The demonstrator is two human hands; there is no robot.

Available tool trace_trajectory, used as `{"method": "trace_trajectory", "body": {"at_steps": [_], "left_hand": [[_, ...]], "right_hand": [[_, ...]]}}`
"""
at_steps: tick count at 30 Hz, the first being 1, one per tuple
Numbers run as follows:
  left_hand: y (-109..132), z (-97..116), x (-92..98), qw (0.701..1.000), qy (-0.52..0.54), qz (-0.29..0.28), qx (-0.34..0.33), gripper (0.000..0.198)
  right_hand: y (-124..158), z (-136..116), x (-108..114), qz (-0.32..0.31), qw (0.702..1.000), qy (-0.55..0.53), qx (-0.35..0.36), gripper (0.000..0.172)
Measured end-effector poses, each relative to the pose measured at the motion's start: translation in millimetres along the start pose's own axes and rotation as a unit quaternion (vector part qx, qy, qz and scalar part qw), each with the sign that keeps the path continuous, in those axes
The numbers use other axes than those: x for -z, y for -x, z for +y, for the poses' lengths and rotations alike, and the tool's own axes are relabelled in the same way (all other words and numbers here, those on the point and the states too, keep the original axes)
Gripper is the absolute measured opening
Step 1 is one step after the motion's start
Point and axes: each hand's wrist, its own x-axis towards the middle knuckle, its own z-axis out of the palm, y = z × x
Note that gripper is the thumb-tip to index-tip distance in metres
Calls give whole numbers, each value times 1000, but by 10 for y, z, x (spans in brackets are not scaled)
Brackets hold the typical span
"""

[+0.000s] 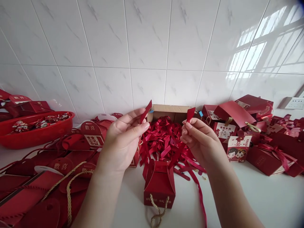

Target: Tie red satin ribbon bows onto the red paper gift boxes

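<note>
Between thumb and fingers, my left hand (127, 136) pinches one end of a red ribbon (146, 110). My right hand (201, 137) pinches another ribbon end (190, 114) at about the same height. From both hands the ribbon runs down to the top of a small red gift box (159, 186), which stands upright on the white table below and between my wrists. A twisted gold cord handle (158, 207) hangs at the box's front. Just behind it lies a heap of loose red ribbons (166, 139).
An open cardboard carton (171, 109) is behind the ribbons. On the left are a red plastic basin (68, 122) with wrapped sweets and many red boxes (33, 190). More decorated boxes (238, 148) crowd the right. A tiled wall (149, 50) rises behind; a power socket (293, 103) is far right.
</note>
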Motion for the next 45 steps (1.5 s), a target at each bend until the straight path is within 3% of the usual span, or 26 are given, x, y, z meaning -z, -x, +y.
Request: {"method": "trace_trajectory", "body": {"at_steps": [8, 19, 24, 32, 39, 45], "left_hand": [[-1, -54, -48, 999, -21, 30, 7, 23], [-29, -100, -16, 1000, 28, 9, 9, 7], [-41, -131, -24, 999, 47, -8, 8, 7], [-9, -168, -82, 999, 28, -28, -34, 4], [21, -152, -109, 996, -36, 7, -86, 11], [-10, -147, -51, 988, -62, 80, -114, 16]], "right_hand": [[1, 29, -57, 39, 998, 31, 34, 19], [28, -19, -45, 51, 997, 29, 52, 13], [41, -39, -41, 63, 995, 34, 68, 21], [43, -30, -31, 25, 997, 7, 68, 12], [47, -31, -12, 42, 996, -3, 74, 9], [44, -51, 7, 53, 995, -3, 84, 9]]}}
